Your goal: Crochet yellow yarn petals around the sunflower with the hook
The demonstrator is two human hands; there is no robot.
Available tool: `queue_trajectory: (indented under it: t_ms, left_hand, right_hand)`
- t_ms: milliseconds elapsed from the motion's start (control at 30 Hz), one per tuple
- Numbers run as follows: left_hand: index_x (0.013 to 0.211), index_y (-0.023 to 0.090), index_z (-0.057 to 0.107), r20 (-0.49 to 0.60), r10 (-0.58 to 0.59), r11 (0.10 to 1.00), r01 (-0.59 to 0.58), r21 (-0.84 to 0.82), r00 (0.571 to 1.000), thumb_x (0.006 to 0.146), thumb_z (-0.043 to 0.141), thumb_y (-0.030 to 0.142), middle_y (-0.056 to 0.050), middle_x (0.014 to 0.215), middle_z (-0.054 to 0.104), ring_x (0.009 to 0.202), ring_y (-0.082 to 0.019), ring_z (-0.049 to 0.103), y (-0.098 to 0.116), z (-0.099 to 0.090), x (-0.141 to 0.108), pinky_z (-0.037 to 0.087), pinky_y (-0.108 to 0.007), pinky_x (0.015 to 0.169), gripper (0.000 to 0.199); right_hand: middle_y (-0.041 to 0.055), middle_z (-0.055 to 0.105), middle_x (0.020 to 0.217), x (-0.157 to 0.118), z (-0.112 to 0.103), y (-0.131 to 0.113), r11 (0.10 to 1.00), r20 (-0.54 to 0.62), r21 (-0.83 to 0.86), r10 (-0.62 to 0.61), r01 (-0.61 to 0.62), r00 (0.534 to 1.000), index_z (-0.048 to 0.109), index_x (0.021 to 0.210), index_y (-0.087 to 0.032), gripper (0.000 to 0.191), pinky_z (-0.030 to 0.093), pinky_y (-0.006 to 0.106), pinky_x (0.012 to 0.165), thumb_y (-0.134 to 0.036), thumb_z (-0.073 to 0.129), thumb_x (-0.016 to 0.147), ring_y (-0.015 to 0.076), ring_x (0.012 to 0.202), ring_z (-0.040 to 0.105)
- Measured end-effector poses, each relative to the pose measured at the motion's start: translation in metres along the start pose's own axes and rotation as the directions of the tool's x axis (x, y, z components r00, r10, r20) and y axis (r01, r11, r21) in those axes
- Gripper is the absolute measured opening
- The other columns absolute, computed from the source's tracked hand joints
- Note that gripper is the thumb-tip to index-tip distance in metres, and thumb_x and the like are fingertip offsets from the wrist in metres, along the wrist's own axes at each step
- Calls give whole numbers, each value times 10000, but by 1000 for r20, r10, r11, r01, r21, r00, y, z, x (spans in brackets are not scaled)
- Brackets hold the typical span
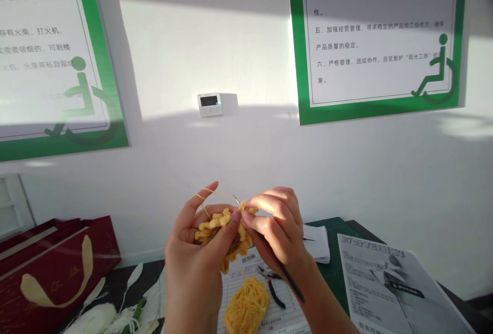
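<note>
Fingers (231,218) of left hand (196,267) pinching soft, floppy-looking yellow crochet (219,226) at its rim; right hand (275,226) fingers (265,223) pressed around crochet hook (290,282).

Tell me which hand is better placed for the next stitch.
Probably the right hand: it grips the dark-handled crochet hook, its metal tip at the edge of the yellow crocheted piece. The left hand holds that piece, with thin yellow yarn looped over its forefinger.

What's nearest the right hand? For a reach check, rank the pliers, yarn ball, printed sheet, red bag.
Head view, from the right hand:
1. Pliers, just below
2. Yarn ball, below-left
3. Printed sheet, off right
4. Red bag, far left
</note>
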State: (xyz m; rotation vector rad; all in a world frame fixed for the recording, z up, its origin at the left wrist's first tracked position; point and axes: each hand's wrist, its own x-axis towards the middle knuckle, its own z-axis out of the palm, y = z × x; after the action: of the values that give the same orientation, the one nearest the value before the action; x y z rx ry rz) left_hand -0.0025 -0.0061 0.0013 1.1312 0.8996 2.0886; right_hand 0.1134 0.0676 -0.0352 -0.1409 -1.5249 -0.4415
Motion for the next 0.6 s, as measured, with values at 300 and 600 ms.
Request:
queue_trajectory:
  t_ms: [300, 600]
  left_hand:
    - [1154, 180, 771, 63, 21, 991, -29, 134, 998, 642, 946, 228, -12, 761, 777, 584, -158, 659, 5, -5, -2, 547, -230, 516, 543]
    - [1056, 162, 819, 148, -133, 990, 126, 56, 980, 595, 954, 156, -17, 729, 756, 616, -159, 689, 9, -9, 4, 552, -229, 561, 481]
  right_hand:
    - [16, 623, 785, 10, -15, -13, 777, 63, 346, 539, -525, 840, 599, 932, -251, 124, 452, 364, 719, -216, 525, 1025, 191, 733, 588]
    - [-20, 595, 677, 15, -6, 3, 94, 386, 729, 762, -678, 520, 606, 746, -206, 273, 434, 297, 722, -383, 707, 928, 139, 662, 520]
